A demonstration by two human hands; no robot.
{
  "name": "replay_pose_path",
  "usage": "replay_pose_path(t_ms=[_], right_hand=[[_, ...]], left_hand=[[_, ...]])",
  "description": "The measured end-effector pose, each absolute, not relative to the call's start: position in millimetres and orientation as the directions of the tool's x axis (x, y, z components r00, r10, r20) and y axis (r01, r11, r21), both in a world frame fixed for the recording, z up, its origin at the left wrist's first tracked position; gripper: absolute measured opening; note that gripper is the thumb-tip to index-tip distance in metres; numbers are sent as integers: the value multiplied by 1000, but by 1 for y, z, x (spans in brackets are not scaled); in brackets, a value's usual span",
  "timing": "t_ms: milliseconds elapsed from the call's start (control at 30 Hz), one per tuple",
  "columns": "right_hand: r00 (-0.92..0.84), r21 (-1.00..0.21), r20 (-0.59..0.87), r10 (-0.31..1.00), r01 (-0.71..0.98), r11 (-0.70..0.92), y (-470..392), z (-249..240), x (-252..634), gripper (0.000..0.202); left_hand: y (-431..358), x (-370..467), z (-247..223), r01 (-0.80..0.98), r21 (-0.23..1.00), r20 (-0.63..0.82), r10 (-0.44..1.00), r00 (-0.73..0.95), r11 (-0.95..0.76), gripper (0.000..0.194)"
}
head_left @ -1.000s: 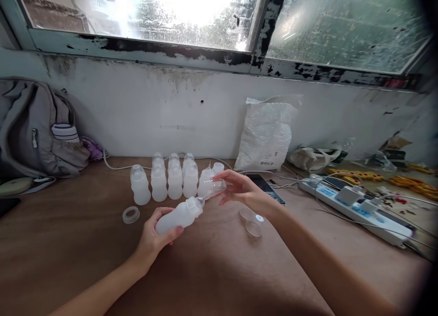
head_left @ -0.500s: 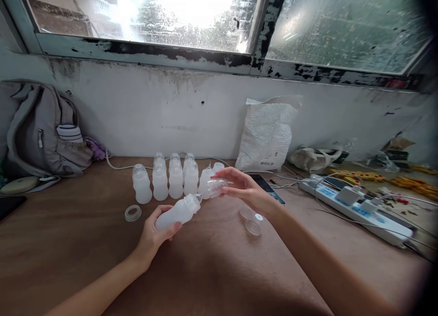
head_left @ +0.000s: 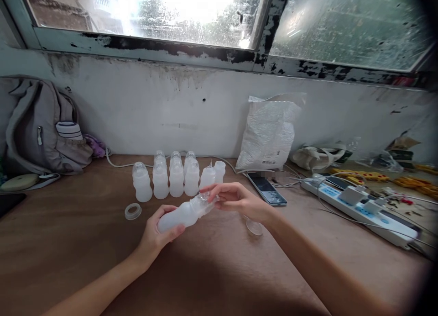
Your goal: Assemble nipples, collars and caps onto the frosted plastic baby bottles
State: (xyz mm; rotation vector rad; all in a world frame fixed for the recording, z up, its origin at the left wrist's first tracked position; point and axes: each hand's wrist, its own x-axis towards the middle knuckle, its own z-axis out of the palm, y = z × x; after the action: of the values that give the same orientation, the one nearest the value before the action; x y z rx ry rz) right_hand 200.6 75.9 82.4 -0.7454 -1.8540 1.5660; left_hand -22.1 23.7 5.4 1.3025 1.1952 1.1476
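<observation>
A frosted white baby bottle (head_left: pixel 179 217) lies tilted in my left hand (head_left: pixel 158 229), its top pointing up to the right. My right hand (head_left: pixel 236 201) has its fingers closed around a clear bottle cap (head_left: pixel 204 203), which sits over the bottle's top; whether it is fully seated I cannot tell. Behind them stand several more baby bottles (head_left: pixel 176 181), most with clear caps on. A bottle (head_left: pixel 219 171) at the row's right end appears uncapped. To the left on the table is a loose white ring (head_left: pixel 132 211). A clear disc (head_left: pixel 254 226) lies partly behind my right wrist.
A phone (head_left: pixel 268 190) and a white power strip (head_left: pixel 362 211) with cables lie to the right. Against the wall (head_left: pixel 153 106) leans a white plastic bag (head_left: pixel 268 133). A grey backpack (head_left: pixel 41 124) stands at the left of the brown table (head_left: pixel 85 243).
My right hand has moved left and down, bringing the clear cap from beside the bottle's tip to over it. My left hand keeps its hold on the bottle.
</observation>
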Motion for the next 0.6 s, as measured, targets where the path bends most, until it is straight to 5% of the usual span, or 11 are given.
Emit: replay_pose_path(t_ms=[233,467,600], right_hand=[[-558,-996,75,827,-2,88,76,69,190,32],[-510,-960,-237,827,255,-117,72,51,175,56],[-492,-979,-143,859,200,-48,71,43,170,53]], left_hand=[[20,-22,12,163,981,86,989,121,-105,37],[17,-23,10,322,927,154,978,143,-193,32],[18,-24,7,348,916,158,976,147,-200,33]])
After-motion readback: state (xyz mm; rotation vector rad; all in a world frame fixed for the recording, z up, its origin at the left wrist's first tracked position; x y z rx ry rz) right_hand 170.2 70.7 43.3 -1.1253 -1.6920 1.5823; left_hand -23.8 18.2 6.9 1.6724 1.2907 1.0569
